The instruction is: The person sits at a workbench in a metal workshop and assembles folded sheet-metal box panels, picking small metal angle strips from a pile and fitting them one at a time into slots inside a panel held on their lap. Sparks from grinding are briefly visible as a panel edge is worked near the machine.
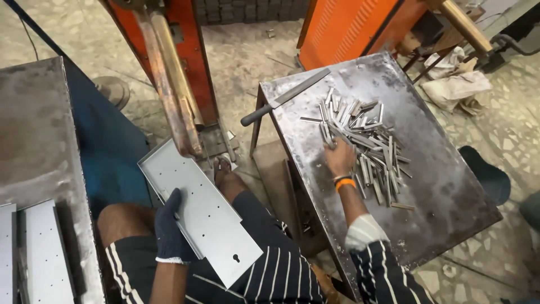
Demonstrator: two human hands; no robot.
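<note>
Two jobs are split between my hands at this moment. My left hand (171, 228), in a dark glove, has its fingers (175, 204) clamped over the long edge of a flat grey metal panel (205, 211) with small punched holes and a keyhole slot near its lower end; the panel rests tilted across my lap, its upper end close to the orange machine (180, 62) in front of me. My right hand (339, 157), bare with an orange band at the wrist, is down on the tabletop (444, 186) at the near edge of a loose heap of short metal strips (365, 141). Its fingers are curled into the pile, but from this angle I cannot tell whether they have closed on a strip or merely touch them.

I judge this to be the picking step: one strip being chosen while the panel waits. The strips lie crossed over one another, so separating a single one calls for a fingertip pinch at an exposed end. A long file with a dark handle (287, 95) lies at the far corner, well apart from my hand. More grey panels (39, 253) sit stacked on the bench to my left.
</note>
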